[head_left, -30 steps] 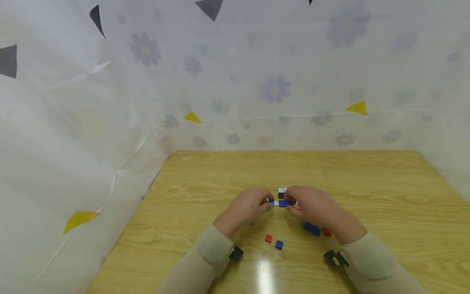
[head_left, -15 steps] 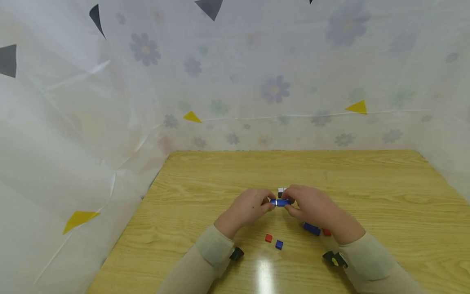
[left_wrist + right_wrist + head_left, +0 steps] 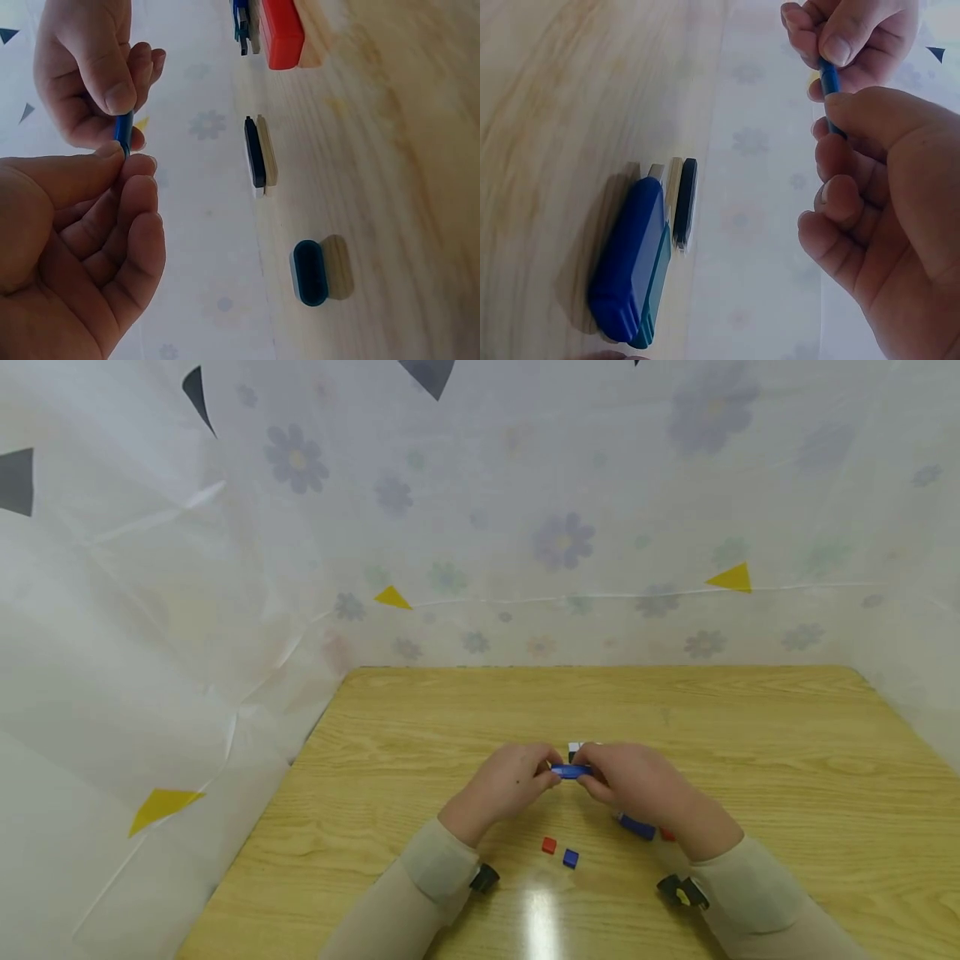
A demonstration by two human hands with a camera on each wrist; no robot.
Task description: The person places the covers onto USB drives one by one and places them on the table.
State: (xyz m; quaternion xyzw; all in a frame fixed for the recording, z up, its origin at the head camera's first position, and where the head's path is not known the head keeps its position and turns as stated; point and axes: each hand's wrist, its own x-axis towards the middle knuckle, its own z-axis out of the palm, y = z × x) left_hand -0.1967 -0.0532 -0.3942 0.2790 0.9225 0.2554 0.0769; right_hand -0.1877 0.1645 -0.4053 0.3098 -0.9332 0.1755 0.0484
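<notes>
A blue capped USB flash drive (image 3: pixel 572 772) is held level above the table between both hands. My left hand (image 3: pixel 504 787) pinches its left end, the cap, between thumb and fingers. Thumb and fingers of my right hand (image 3: pixel 641 783) grip the other end. No metal plug shows between cap and body. Near my right wrist lies another blue USB flash drive (image 3: pixel 630 262), its metal plug bare, with a teal one (image 3: pixel 654 289) right beside it. A red cap (image 3: pixel 550 845) and a blue cap (image 3: pixel 571 858) rest on the table nearer the person.
Behind the hands lies a flat black-and-white item (image 3: pixel 255 154), partly hidden in the head view. A teal cap (image 3: pixel 309 274) stands on the wooden table (image 3: pixel 420 718). A red block-like piece (image 3: pixel 281 34) lies by the right wrist. Patterned white sheeting surrounds the table.
My two hands have come closer together. The metal plug that showed between the cap and the drive's body is now covered by the cap. The things on the table have not moved.
</notes>
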